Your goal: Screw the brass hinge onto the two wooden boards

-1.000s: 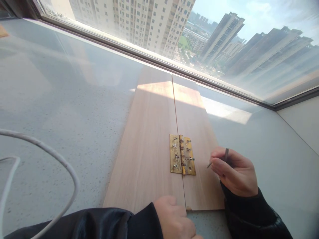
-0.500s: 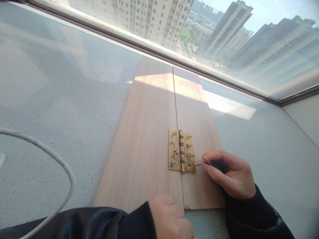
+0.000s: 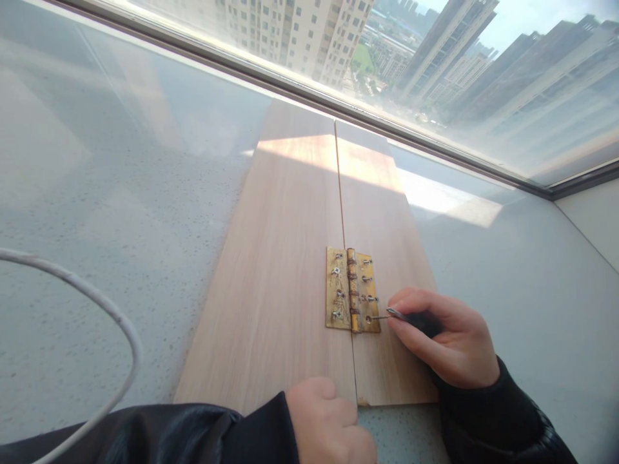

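**Screw tip arrives at the empty hole of the hinge**

Since the earlier pictures, the right hand point(image 3: 447, 338) has moved to the left over the board, and the screw point(image 3: 382, 316) that before pointed away from the brass hinge point(image 3: 352, 290) now lies with its tip at the lowest hole of the right leaf. The left hand point(image 3: 329, 425) has stayed at the near edge.

The right hand is closed in a pinch — thumb and fingers point(image 3: 411, 335) are curled together around a thin dark tool whose metal end shows just at the fingertips. The screw lies nearly flat, between those fingertips and the hole; I cannot tell if the fingers touch the screw itself or only the tool. The hand rests on the right wooden board point(image 3: 382, 212).

The left hand is bent into a loose fist, its knuckles up, and it presses on the near edge of the left wooden board point(image 3: 285, 258), just beside the seam between both boards. It holds nothing that I can see.

The hinge sits across this seam, its pin along the line, and the other holes already carry screws. Both boards lie side by side on a grey speckled sill point(image 3: 120, 193) under a large window point(image 3: 435, 71). A white cable point(image 3: 97, 303) curves over the sill at the left — well apart from the hands.
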### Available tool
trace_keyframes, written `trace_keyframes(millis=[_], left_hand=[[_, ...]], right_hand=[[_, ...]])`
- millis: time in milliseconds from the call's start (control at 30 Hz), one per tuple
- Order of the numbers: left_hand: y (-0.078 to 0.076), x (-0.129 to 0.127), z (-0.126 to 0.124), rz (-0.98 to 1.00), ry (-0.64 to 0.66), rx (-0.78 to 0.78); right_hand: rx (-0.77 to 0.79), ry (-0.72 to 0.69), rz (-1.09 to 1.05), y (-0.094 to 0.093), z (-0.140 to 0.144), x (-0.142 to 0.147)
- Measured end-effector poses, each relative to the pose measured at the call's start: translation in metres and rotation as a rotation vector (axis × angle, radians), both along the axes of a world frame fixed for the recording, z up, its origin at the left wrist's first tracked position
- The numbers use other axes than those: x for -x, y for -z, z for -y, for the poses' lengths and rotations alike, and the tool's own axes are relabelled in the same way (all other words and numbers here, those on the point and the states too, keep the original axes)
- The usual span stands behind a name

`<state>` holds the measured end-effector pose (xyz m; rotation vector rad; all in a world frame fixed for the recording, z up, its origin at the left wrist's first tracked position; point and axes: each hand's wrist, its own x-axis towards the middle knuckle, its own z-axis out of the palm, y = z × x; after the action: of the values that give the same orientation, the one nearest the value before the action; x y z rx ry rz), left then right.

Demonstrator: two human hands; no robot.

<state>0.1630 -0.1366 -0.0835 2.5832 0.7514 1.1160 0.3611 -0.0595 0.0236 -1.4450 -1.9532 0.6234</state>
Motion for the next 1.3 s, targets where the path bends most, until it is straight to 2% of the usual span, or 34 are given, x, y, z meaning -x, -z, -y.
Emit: trace_keyframes(millis=[133,300,600,800,1033,1300], left_hand=[[-0.010,-0.002,-0.006,0.064,-0.016,0.001],[-0.024,-0.003,-0.014,-0.036,0.187,-0.058],[-0.025,-0.003,-0.008,-0.055,0.131,0.018],[-0.028,-0.002,-0.008,-0.152,0.190,0.047],[-0.033,-0.001,-0.013,-0.085,0.202,0.043],[-0.033,-0.001,-0.011,-0.127,0.254,0.069]], right_hand=[[-0.025,-0.031,0.013,0.000,-0.001,0.003],[-0.038,-0.077,0.024,-0.005,-0.003,0.009],[-0.009,-0.146,0.021,-0.008,-0.002,0.007],[-0.017,-0.123,0.004,-0.005,-0.003,0.007],[0.024,-0.113,0.037,-0.003,-0.003,0.006],[-0.004,-0.155,0.064,-0.005,0.000,0.004]])
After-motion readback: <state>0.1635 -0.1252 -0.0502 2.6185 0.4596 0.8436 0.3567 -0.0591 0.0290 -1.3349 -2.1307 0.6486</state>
